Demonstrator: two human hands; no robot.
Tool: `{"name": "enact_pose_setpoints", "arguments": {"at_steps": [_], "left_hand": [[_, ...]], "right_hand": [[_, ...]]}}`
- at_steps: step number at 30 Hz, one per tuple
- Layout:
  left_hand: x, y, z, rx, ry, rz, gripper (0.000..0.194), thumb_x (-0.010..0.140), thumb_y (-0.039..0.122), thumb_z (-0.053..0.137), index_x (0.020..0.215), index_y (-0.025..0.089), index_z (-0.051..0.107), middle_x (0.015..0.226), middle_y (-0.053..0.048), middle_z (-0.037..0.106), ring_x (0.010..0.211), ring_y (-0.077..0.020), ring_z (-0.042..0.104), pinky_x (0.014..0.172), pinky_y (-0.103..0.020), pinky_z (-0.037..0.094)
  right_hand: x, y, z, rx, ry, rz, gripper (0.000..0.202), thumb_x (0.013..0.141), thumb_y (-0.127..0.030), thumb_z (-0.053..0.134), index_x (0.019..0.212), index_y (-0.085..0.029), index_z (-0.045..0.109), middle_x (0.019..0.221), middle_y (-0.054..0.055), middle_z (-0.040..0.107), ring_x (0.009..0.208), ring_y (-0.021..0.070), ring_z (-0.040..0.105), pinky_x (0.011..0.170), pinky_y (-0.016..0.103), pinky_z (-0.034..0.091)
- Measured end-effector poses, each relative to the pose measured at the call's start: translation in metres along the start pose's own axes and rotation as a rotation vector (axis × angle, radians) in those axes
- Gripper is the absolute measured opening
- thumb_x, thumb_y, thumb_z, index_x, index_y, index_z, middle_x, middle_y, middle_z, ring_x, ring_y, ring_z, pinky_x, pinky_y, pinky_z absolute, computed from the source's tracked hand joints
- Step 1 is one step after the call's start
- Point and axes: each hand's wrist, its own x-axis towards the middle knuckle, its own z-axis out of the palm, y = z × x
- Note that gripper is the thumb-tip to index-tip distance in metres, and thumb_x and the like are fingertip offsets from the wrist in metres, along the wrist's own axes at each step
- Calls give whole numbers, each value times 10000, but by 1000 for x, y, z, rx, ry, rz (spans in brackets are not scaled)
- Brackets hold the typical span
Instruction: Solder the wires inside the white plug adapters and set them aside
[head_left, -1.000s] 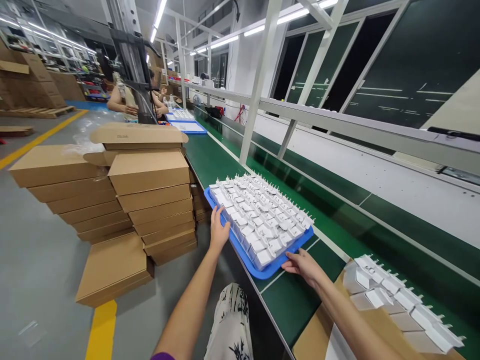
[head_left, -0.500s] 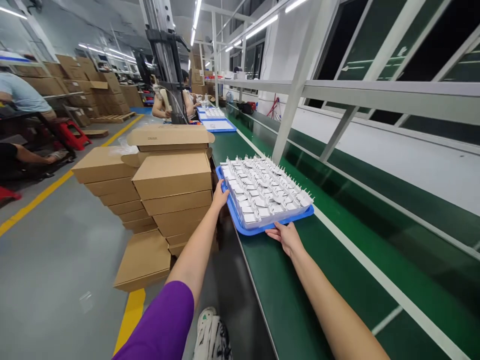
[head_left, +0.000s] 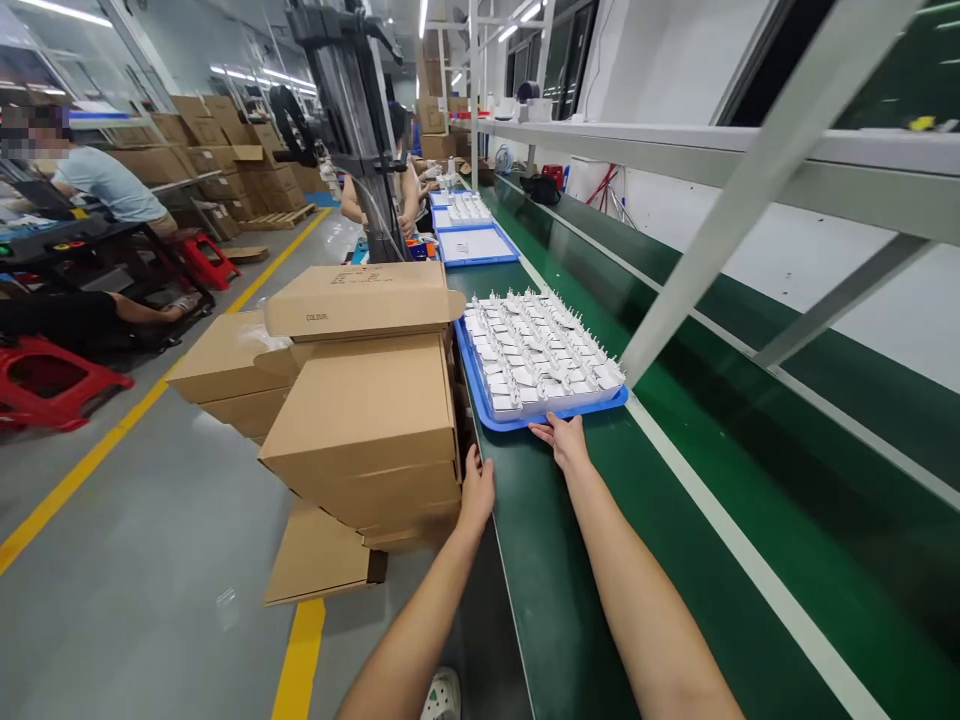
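Across the grey factory floor (head_left: 172,520) a yellow painted line (head_left: 112,455) is running toward the back, and beside it a long, smooth green worktop (head_left: 551,570) is stretching away under a slanting white metal post (head_left: 712,240). Stacked brown cardboard boxes (head_left: 367,400) are crowding its left side. From where I'm standing, I'm seeing a person in a light blue shirt (head_left: 124,188) sitting off to the left, and a co-worker's arms showing behind a dark metal column (head_left: 360,120) farther along.

Nearer, a rectangular blue plastic tray (head_left: 475,388) is lying flat on the worktop, just past the boxes and beside the white stripe. Rows of small white moulded parts with upright prongs (head_left: 544,350) are filling it. The person's right hand (head_left: 568,440) is touching the tray's near rim; whether it is gripping or merely pressing, I cannot tell. The left hand (head_left: 477,490) is hanging free by the worktop's edge, fingers loosely extended, holding nothing.

By my reckoning the loading is looking complete, with no obvious gaps showing, and the worktop is already bearing the tray. Only the right hand's contact is remaining. Beyond, another shallow blue tray (head_left: 480,261) is lying well apart, closer to the co-worker.
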Motion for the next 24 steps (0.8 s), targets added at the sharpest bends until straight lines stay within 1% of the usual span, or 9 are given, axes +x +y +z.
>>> {"name": "enact_pose_setpoints", "arguments": {"at_steps": [2, 4, 6, 8, 12, 15, 18, 21, 24], "left_hand": [[23, 20, 11, 44, 34, -47, 555, 925, 288, 445, 1454, 147, 349, 1449, -197, 489, 1347, -276, 480, 1112, -422, 391], [33, 34, 18, 79, 57, -87, 605, 921, 294, 443, 1481, 114, 306, 1484, -225, 434, 1385, -313, 423, 1133, -458, 352], [31, 43, 21, 102, 66, -122, 619, 922, 314, 435, 1489, 102, 302, 1467, -245, 445, 1369, -349, 436, 1118, -493, 360], [26, 47, 21, 157, 54, -151, 616, 932, 328, 414, 1491, 94, 308, 1430, -257, 483, 1324, -368, 487, 1085, -502, 397], [21, 50, 21, 326, 30, -200, 593, 973, 339, 306, 1510, 90, 277, 1373, -249, 543, 1236, -345, 578, 1009, -455, 479], [22, 50, 23, 366, 36, -219, 579, 988, 336, 267, 1510, 86, 279, 1373, -227, 555, 1243, -304, 580, 1012, -397, 486], [23, 50, 24, 367, 42, -227, 577, 991, 331, 267, 1508, 77, 283, 1384, -214, 552, 1248, -278, 580, 1012, -361, 492], [22, 50, 24, 364, 51, -229, 576, 990, 318, 264, 1505, 61, 282, 1408, -222, 527, 1254, -273, 575, 1013, -355, 497], [23, 50, 25, 380, 51, -236, 576, 986, 297, 254, 1498, 35, 283, 1442, -237, 483, 1283, -285, 546, 1038, -379, 482]], "right_hand": [[20, -11, 27, -8, 6, 7, 345, 922, -323, 592, 1223, -162, 547, 1194, 87, 599, 996, 198, 631, 825, 392, 573], [39, -22, 54, -18, 11, 11, 355, 922, -337, 590, 1229, -163, 547, 1209, 91, 595, 1017, 205, 626, 847, 408, 566], [58, -31, 79, -28, 14, 13, 358, 922, -341, 589, 1231, -164, 546, 1215, 92, 594, 1026, 208, 624, 855, 414, 563], [77, -39, 101, -34, 17, 18, 358, 922, -342, 589, 1230, -164, 547, 1217, 92, 593, 1029, 209, 624, 859, 416, 561], [114, -53, 139, -22, 25, 38, 358, 923, -350, 588, 1226, -163, 551, 1214, 91, 594, 1028, 209, 623, 856, 415, 561], [140, -61, 159, 0, 28, 54, 355, 924, -347, 587, 1226, -163, 551, 1205, 89, 597, 1014, 204, 626, 846, 406, 564], [161, -67, 172, 18, 27, 68, 352, 925, -343, 587, 1225, -163, 551, 1196, 88, 601, 1002, 200, 629, 837, 400, 567], [178, -71, 181, 26, 27, 72, 352, 924, -348, 587, 1222, -162, 554, 1195, 87, 601, 1003, 200, 629, 837, 400, 567], [192, -74, 188, 26, 26, 68, 350, 925, -347, 587, 1220, -162, 555, 1191, 87, 602, 997, 197, 629, 831, 396, 569]]}}
